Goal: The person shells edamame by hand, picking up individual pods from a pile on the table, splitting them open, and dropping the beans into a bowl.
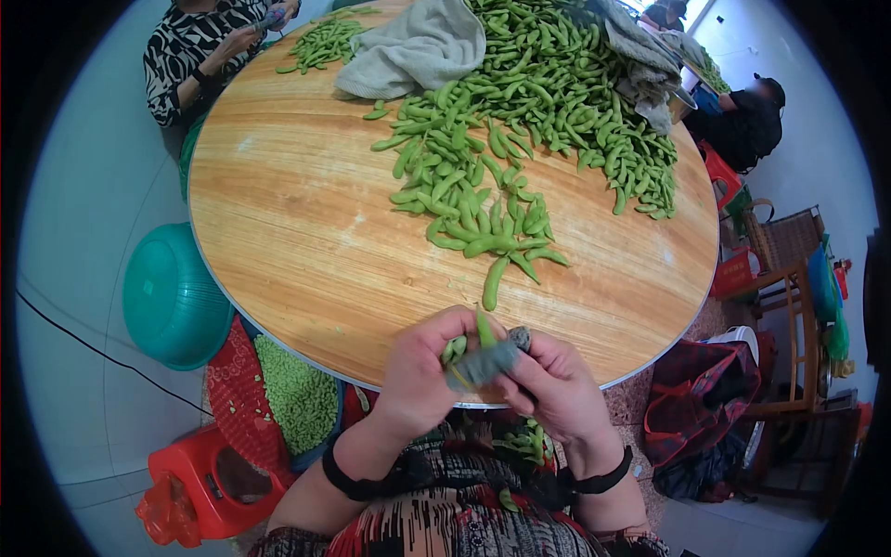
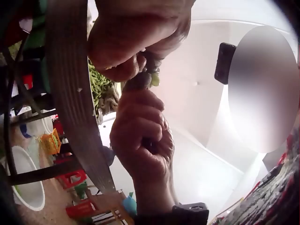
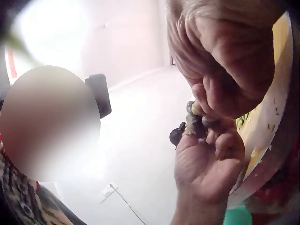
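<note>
Both hands meet over the near table edge. The left hand (image 1: 422, 371) holds green pods (image 1: 455, 350) in its curled fingers, and one pod (image 1: 484, 327) stands up between the hands. Dark grey coverings, blurred in the head view, wrap some fingertips. The right hand (image 1: 560, 385) pinches at the pod's lower end, fingers curled. In the left wrist view, a bit of green (image 2: 155, 78) shows between the fingertips of the right hand (image 2: 143, 133) and the left. The right wrist view shows the left hand (image 3: 208, 164) below the right, fingertips touching; the pod is mostly hidden there.
A large pile of pods (image 1: 557, 84) covers the table's far side, with a looser trail (image 1: 464, 195) reaching toward the hands. Cloths (image 1: 418, 46) lie on it. Shelled beans (image 1: 297, 395) fill a container below left, beside a red stool (image 1: 209, 483) and teal basin (image 1: 167, 297). Other people sit beyond.
</note>
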Tool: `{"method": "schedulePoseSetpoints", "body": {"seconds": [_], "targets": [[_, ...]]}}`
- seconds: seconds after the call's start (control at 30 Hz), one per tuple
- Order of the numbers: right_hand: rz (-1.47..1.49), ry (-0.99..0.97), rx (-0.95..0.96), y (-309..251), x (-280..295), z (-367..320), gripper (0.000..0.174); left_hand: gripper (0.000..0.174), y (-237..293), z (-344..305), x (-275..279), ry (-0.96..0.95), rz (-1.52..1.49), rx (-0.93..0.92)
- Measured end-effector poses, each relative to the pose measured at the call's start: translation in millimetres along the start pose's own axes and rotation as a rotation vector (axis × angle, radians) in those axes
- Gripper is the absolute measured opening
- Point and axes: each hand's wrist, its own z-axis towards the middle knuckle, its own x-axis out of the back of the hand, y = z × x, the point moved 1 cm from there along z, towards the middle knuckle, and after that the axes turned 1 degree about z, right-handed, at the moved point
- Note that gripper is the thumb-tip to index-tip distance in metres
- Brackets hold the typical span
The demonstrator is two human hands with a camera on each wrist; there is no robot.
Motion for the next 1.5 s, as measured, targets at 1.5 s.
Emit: {"method": "schedulePoseSetpoints", "body": {"seconds": [1.5], "targets": [[-0.154,-0.109,0.037,-6.4,2.7,-12.1,0.018,0.016,10.5,-2.5,-3.7,0.034,0.142,-0.152]]}}
